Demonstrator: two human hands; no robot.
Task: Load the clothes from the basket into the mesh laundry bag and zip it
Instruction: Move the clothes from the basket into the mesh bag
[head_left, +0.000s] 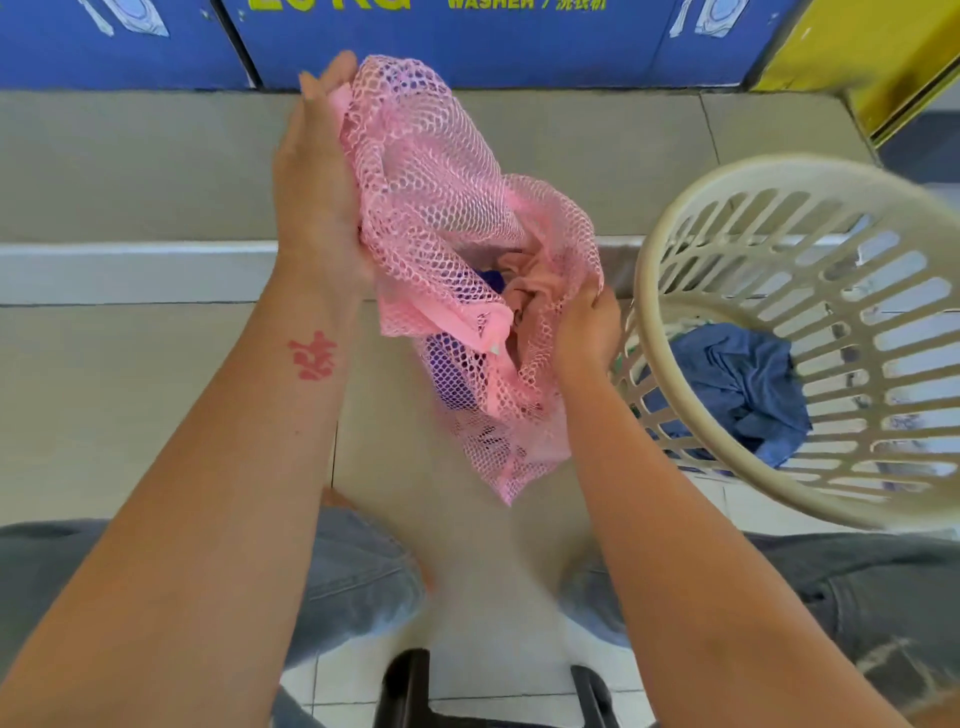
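1. Where the view starts, at its bottom edge, two knees in grey jeans (358, 577) flank a black frame (408, 686) on the pale tiled floor (156, 426). What the frame is cannot be told.
2. Both bare forearms reach forward; the left one carries a red mark (313, 356) near the wrist.
3. Right hand (587, 332): fingers curled over the rim of the mesh laundry bag (431, 171), gripping the mesh at the near right side of its mouth.
4. The bag is pink, a coarse open net with a solid pink band along the mouth edge. It is held in the air above the floor between the two hands, crumpled, its lower corner hanging to a point. The mouth gapes, unzipped.
5. Inside: a pink cloth (524, 291) bunched at the opening and a purple garment (449, 369) showing through the net lower down.
6. Left hand (317, 171): fingers straight and close together, laid flat along the bag's upper left side. The thumb is hidden behind the mesh.
7. Just right of the bag is a cream slatted basket (652, 322), with a blue garment (737, 374) crumpled at its bottom.
8. Farthest back are blue washer panels (493, 47) with yellow lettering, and a yellow panel (857, 57) at the right.
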